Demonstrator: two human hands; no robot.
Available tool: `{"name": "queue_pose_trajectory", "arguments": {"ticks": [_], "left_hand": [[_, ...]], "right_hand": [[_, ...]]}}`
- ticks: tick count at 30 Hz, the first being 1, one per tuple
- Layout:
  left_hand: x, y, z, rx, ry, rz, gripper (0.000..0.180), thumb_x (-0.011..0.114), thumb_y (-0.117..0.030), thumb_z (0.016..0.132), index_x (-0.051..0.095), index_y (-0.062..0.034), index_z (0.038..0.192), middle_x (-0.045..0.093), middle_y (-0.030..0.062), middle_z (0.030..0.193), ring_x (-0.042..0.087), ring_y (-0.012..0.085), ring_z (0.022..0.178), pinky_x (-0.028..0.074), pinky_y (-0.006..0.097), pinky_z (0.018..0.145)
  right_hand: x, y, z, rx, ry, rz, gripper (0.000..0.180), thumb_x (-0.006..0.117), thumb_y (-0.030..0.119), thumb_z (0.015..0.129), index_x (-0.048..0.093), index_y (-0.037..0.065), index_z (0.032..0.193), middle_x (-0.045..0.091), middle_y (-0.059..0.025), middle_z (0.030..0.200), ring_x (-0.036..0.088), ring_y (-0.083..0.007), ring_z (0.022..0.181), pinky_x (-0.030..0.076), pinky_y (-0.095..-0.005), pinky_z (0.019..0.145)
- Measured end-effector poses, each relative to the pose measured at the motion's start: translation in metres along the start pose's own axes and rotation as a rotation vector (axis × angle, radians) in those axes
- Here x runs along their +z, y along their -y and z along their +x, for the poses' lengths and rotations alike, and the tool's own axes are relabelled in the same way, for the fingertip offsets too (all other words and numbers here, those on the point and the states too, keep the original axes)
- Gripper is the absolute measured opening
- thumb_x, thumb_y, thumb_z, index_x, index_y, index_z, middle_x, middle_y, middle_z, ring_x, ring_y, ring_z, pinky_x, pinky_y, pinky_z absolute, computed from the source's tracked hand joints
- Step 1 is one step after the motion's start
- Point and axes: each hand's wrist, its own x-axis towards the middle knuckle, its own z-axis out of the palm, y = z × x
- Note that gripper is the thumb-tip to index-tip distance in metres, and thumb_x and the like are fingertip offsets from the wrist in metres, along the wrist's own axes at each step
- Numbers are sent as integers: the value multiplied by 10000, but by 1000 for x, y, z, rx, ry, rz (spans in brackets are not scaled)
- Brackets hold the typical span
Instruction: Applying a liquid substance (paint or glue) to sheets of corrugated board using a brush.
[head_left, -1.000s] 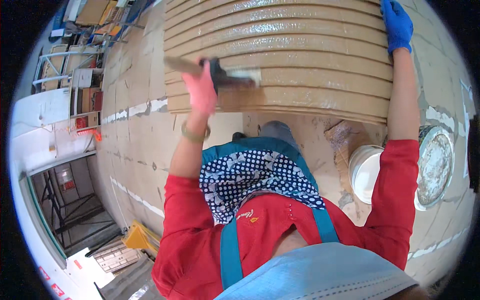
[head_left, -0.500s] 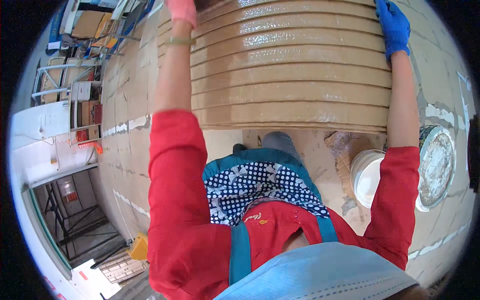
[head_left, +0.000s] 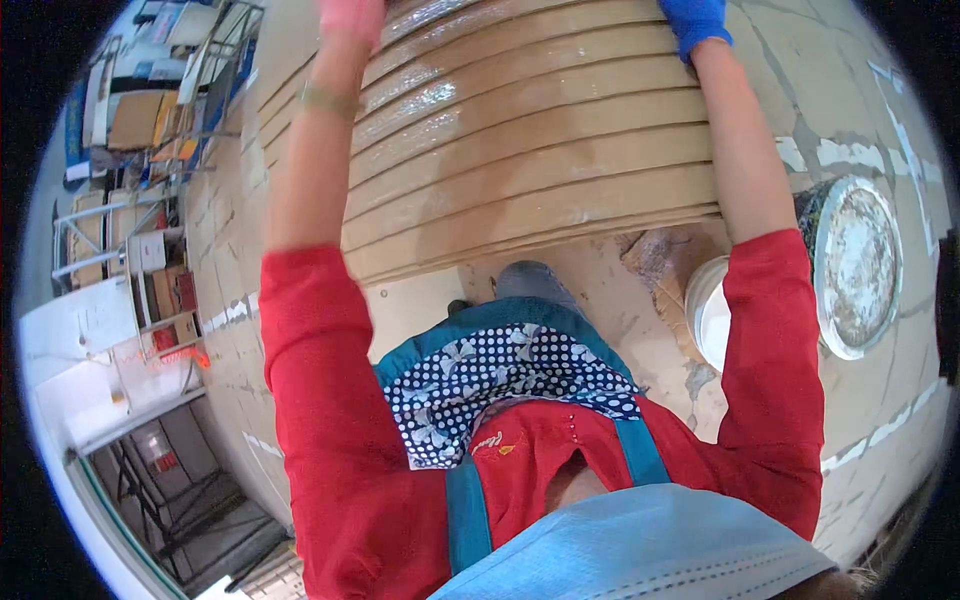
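A stack of brown cardboard sheets (head_left: 540, 170) with a glossy surface spreads out in front of me, its layers overlapping like steps. My left hand (head_left: 352, 18), in a pink glove, is at the stack's left side by the upper picture edge. At the right side of the stack is my right hand (head_left: 695, 22) in a blue glove. Both arms reach forward over the sheets, and the upper edge cuts off the fingers of each hand, so their grip is hidden.
To the right stand a white bucket (head_left: 712, 315) and a larger round drum with a stained whitish top (head_left: 862, 268). Crumpled clear plastic (head_left: 655, 252) lies on the floor beyond the bucket. Along the left are metal racks with boxes (head_left: 135, 120) and a white cabinet (head_left: 78, 325).
Both hands have moved farther forward, the right one also leftward. The stack's near edge now slants, and the whole view has shifted somewhat.
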Motion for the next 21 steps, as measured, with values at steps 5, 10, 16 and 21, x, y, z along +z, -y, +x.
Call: {"name": "queue_pose_trajectory", "arguments": {"ticks": [5,10,16,21], "left_hand": [[108,23,67,-13,-180,381,308,547,-292,890,566,4,975,599,206,908,604,334,836,474,423,712],[101,-25,-44,356,155,876,288,501,-263,894,557,6,983,597,215,930,605,298,903,486,396,748],[-36,-92,-250,590,418,-24,258,701,-178,603,549,-52,768,543,151,795,546,323,680,464,410,636],[-73,-98,-289,500,526,-128,297,713,-128,561,559,-29,796,571,160,820,571,337,718,483,401,674]], "right_hand": [[9,-12,8,-21,41,-77,312,529,350,856,629,73,754,637,-155,711,621,-315,660,476,-416,635],[5,-34,9,31,37,-126,356,511,394,849,641,69,780,641,-177,754,621,-357,702,477,-444,658],[8,-13,11,-8,30,-111,371,515,406,835,656,66,787,642,-185,759,622,-358,704,481,-442,669],[-1,-10,5,41,102,-41,369,511,394,827,659,60,778,642,-190,757,622,-357,699,480,-441,672]]}}
